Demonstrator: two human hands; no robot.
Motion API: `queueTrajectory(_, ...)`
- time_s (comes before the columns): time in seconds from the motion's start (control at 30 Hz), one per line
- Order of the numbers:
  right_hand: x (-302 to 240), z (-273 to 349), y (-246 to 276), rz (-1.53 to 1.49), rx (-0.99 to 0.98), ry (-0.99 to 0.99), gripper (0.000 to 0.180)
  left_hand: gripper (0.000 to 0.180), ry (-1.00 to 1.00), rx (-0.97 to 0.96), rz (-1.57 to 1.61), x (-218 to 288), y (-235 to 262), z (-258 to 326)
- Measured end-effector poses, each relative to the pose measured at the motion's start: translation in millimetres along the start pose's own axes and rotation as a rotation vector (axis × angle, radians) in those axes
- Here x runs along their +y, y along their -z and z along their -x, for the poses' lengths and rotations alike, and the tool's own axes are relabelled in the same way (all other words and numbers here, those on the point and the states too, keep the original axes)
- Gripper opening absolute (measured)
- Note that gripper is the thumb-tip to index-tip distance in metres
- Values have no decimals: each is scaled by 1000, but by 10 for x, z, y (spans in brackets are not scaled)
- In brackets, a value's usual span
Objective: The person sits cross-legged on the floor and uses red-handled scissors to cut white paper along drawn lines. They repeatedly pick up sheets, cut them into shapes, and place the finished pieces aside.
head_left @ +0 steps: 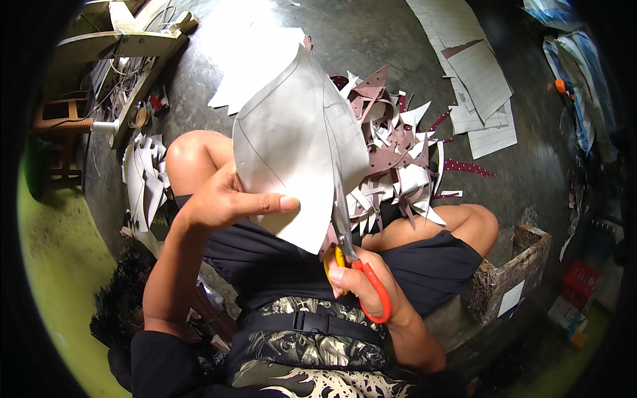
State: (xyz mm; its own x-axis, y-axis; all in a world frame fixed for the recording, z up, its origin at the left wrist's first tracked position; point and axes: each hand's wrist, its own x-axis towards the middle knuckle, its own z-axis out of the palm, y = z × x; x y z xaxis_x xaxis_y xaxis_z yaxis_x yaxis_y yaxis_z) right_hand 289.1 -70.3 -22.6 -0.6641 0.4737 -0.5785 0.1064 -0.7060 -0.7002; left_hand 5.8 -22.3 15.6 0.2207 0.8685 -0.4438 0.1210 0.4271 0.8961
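A large white sheet (285, 146) with curved drawn lines is held up over my lap. My left hand (239, 199) grips its left edge, thumb on top and fingers hidden behind. My right hand (368, 282) is closed round the scissors (375, 295), which have one red and one yellow handle loop. Their blades point away from me and lie at the sheet's lower right part, along a drawn line. A narrow strip with a pinkish underside (328, 240) hangs beside the blades. How far apart the blades are is hard to see.
Beyond my right knee lies a heap of white and dotted maroon offcuts (398, 152). Lined white sheets (478, 86) lie at the far right, near a worn box (507, 275). Cut white pieces (144, 179) sit left, near a brown stool (63, 119) and wooden frame (119, 45).
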Motion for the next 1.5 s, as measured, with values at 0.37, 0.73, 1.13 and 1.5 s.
queueTrajectory(0.37, 4, -67, -134, 288, 236, 372, 28, 59, 72, 0, 248, -166, -140, 69)
queueTrajectory(0.73, -27, -62, -154, 255, 232, 316, 41, 59, 22, -46, 165, -140, -129, 83)
queueTrajectory(1.13, -22, 18, -187, 232, 327, 270, 27, 60, 65, -84, 187, -142, -95, 103)
queueTrajectory(1.5, 37, 28, -133, 432, 387, 339, 42, 64, 35, -165, 680, -101, 239, -61)
